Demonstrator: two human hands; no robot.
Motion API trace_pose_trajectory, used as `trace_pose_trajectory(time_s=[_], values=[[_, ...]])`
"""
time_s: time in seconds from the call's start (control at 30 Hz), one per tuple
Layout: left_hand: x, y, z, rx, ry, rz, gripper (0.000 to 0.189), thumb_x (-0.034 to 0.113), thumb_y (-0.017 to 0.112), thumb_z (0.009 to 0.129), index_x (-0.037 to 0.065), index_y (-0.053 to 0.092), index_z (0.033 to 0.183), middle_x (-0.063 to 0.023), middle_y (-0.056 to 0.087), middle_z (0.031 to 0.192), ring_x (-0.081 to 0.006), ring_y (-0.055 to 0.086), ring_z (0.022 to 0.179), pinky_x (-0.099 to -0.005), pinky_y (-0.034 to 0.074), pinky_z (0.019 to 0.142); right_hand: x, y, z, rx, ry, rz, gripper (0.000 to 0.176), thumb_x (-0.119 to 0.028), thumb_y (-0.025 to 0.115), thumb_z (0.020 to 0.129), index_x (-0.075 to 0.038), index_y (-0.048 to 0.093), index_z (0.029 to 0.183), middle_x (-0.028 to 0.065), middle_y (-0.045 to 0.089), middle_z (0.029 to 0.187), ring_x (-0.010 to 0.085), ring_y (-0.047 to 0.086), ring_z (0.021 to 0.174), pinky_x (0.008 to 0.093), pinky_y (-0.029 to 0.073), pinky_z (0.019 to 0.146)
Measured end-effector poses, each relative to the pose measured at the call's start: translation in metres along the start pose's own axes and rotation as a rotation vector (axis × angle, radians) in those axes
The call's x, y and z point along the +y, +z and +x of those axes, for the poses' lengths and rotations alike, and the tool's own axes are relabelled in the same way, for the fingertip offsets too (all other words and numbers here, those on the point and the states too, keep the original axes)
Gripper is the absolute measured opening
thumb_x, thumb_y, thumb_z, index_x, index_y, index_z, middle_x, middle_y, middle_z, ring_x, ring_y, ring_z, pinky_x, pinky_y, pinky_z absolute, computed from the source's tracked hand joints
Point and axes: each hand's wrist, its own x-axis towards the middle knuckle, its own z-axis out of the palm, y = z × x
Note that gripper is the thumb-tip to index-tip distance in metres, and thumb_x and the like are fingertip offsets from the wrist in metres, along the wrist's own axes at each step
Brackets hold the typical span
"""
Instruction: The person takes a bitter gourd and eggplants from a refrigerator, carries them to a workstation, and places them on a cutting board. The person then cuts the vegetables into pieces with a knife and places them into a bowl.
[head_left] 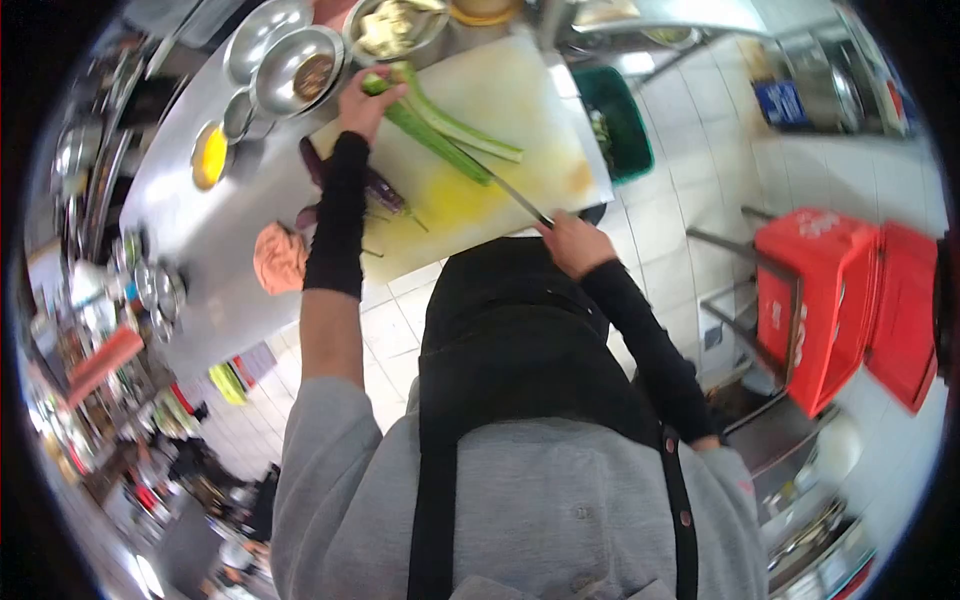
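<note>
My left hand (368,103) grips the end of long green vegetable stalks (450,128) lying across a pale cutting board (530,90). My right hand (575,243) holds a knife (510,192) whose blade rests against the stalks near the board's middle. Dark purple eggplants (385,190) lie on the board's left edge, under my left forearm.
Steel bowls (300,70) and a bowl of chopped food (395,28) stand on the steel counter (200,240), with an orange-filled cup (208,155) and an orange cloth (280,258). A green bin (625,125) and red crates (840,300) sit on the tiled floor.
</note>
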Motion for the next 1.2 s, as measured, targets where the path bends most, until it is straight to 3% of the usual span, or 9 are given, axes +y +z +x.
trace_pose_trajectory(time_s=[0.1,0.3,0.5,0.63,0.67,0.97,1.03,1.07,1.2], values=[[-0.001,0.000,-0.033,0.290,0.247,0.218,0.075,0.014,0.085,0.078,0.012,0.052,0.145,-0.0182,0.056,0.145,-0.0302,0.055,0.129,-0.0434,0.042,0.111,0.028,-0.016,-0.038,0.030,0.024,-0.141,0.043,-0.044,0.054,0.105,-0.002,0.056,0.095,0.0239,0.066,0.067,0.0469,0.068,0.066,0.0569,0.054,0.058],[0.011,-0.056,-0.142,0.399,0.212,0.713,0.075,0.000,0.074,0.073,0.019,0.055,0.143,-0.0136,0.047,0.150,-0.0368,0.042,0.140,-0.0513,0.031,0.117,0.077,-0.020,-0.095,0.086,0.116,-0.083,0.042,-0.040,0.060,0.104,-0.002,0.052,0.089,0.0267,0.063,0.064,0.0498,0.065,0.063,0.0575,0.049,0.054],[0.030,-0.136,-0.184,-0.352,0.181,1.200,0.082,-0.011,0.063,0.075,0.032,0.052,0.145,0.0064,0.034,0.163,-0.0307,0.034,0.149,-0.0511,0.033,0.118,0.081,0.002,-0.079,0.236,0.157,0.037,0.042,-0.037,0.061,0.104,0.000,0.054,0.086,0.0298,0.063,0.067,0.0525,0.063,0.066,0.0590,0.047,0.056],[0.000,-0.157,-0.183,-0.356,0.516,1.427,0.106,-0.013,0.069,0.065,0.028,0.036,0.157,0.0065,0.026,0.168,-0.0296,0.024,0.156,-0.0537,0.028,0.123,0.083,0.021,-0.062,0.243,0.144,0.111,0.048,-0.040,0.057,0.106,0.002,0.053,0.084,0.0243,0.058,0.055,0.0389,0.062,0.046,0.0488,0.046,0.043],[-0.003,-0.159,-0.178,-0.381,0.633,1.462,0.096,-0.007,0.073,0.064,0.023,0.045,0.151,0.0031,0.030,0.165,-0.0296,0.021,0.157,-0.0539,0.024,0.125,0.087,0.029,-0.058,0.271,0.111,0.128,0.050,-0.042,0.057,0.106,0.002,0.052,0.083,0.0211,0.057,0.052,0.0310,0.061,0.040,0.0438,0.047,0.039],[0.030,-0.104,-0.134,-0.879,0.760,1.144,0.056,0.009,0.080,0.062,0.017,0.060,0.113,-0.0096,0.042,0.151,-0.0360,0.025,0.154,-0.0567,0.017,0.128,0.065,0.021,-0.062,0.207,0.206,0.169,0.045,-0.040,0.062,0.103,0.000,0.056,0.085,0.0317,0.061,0.066,0.0540,0.062,0.066,0.0596,0.046,0.056],[0.018,-0.084,-0.130,-0.823,0.764,1.088,0.062,0.016,0.084,0.064,0.017,0.059,0.121,-0.0135,0.046,0.147,-0.0388,0.033,0.147,-0.0576,0.020,0.125,0.069,0.029,-0.062,0.236,0.229,0.211,0.045,-0.040,0.062,0.103,0.001,0.056,0.084,0.0317,0.061,0.065,0.0539,0.062,0.065,0.0594,0.046,0.056],[0.014,-0.073,-0.131,-0.788,0.734,1.059,0.064,0.018,0.085,0.066,0.018,0.059,0.124,-0.0145,0.046,0.146,-0.0388,0.035,0.145,-0.0580,0.022,0.123,0.080,0.041,-0.061,0.324,0.139,0.161,0.049,-0.041,0.058,0.106,0.002,0.055,0.082,0.0210,0.058,0.052,0.0335,0.062,0.042,0.0443,0.048,0.042],[0.021,-0.012,-0.149,-0.551,0.633,1.079,0.069,0.033,0.084,0.075,0.016,0.054,0.136,-0.0172,0.059,0.124,-0.0381,0.053,0.123,-0.0551,0.033,0.106,0.066,0.034,-0.058,0.290,0.331,0.296,0.047,-0.041,0.061,0.103,0.002,0.057,0.084,0.0330,0.063,0.069,0.0546,0.063,0.070,0.0603,0.048,0.061]])
